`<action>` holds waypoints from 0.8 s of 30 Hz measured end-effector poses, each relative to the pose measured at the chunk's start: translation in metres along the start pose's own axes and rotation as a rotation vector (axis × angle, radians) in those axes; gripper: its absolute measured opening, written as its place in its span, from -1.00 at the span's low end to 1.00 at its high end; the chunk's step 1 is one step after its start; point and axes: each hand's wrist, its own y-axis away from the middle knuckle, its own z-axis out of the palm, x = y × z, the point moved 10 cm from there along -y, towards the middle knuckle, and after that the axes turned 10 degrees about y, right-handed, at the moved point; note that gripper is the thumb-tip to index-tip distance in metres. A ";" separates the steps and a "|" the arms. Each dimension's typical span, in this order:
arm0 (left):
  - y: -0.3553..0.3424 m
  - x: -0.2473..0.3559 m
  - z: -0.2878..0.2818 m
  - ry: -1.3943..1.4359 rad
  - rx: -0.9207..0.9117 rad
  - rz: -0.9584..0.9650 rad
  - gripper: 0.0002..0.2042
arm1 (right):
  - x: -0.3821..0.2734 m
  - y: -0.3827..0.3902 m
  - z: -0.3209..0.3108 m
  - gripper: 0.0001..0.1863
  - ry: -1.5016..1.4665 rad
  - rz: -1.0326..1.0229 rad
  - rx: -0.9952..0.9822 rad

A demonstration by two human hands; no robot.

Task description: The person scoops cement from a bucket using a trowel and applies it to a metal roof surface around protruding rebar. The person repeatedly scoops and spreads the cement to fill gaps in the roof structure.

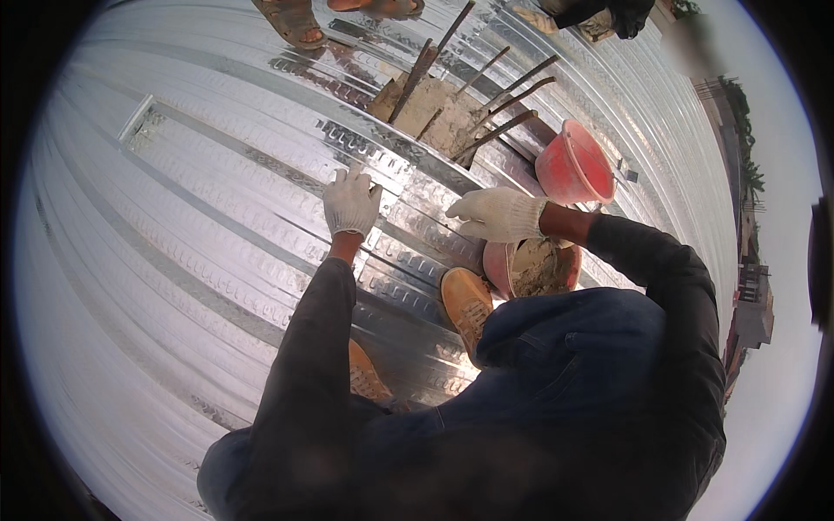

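My left hand [352,201], in a white knit glove, is at the ribbed metal decking [261,227] with its fingers slightly bent and apart; nothing shows in it. To the right, my right hand [499,214], gloved the same way, points its fingers leftward with nothing visible between them. Just below that hand is a bucket of wet mortar [534,267], partly hidden by the glove and my knee. Beyond both hands a raised metal strip [408,148] runs along the near side of a rough concrete column stub [434,104].
Several rusty rebar rods [519,84] stick up from the stub. A red bucket [575,163] lies tilted to its right. One person's sandalled foot [300,24] is at the top; another person's shoe [537,19] is farther right. My tan shoe [466,306] stands beside the mortar bucket.
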 end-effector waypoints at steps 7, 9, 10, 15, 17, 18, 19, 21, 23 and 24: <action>-0.005 -0.001 -0.020 0.149 0.040 -0.064 -0.58 | 0.021 0.108 -0.116 -0.47 -0.177 0.282 0.558; -0.005 0.008 -0.016 0.353 0.060 -0.158 -0.46 | 0.034 0.156 -0.103 -0.50 -0.092 0.408 0.623; -0.007 0.018 -0.018 0.459 0.077 -0.205 -0.39 | 0.041 0.180 -0.093 -0.51 -0.001 0.480 0.646; 0.011 0.133 0.026 0.967 -0.348 -0.264 -0.06 | 0.081 0.228 0.015 -0.53 0.244 0.572 0.415; 0.029 0.185 0.052 1.059 -0.489 -0.174 0.00 | 0.088 0.217 0.043 -0.56 0.361 0.516 0.306; 0.043 0.198 0.075 1.122 -0.534 -0.210 0.00 | 0.089 0.208 0.053 -0.57 0.456 0.466 0.265; 0.056 0.213 0.093 1.185 -0.580 -0.247 0.01 | 0.090 0.199 0.062 -0.59 0.550 0.417 0.226; 0.075 0.260 0.093 1.184 -0.723 -0.417 -0.03 | 0.104 0.199 0.086 -0.61 0.603 0.470 0.084; 0.088 0.266 0.112 1.507 -0.637 -0.616 -0.06 | 0.107 0.181 0.092 -0.80 0.671 0.462 0.043; 0.086 0.272 0.106 1.410 -0.687 -0.564 -0.10 | 0.113 0.180 0.103 -0.81 0.679 0.456 -0.091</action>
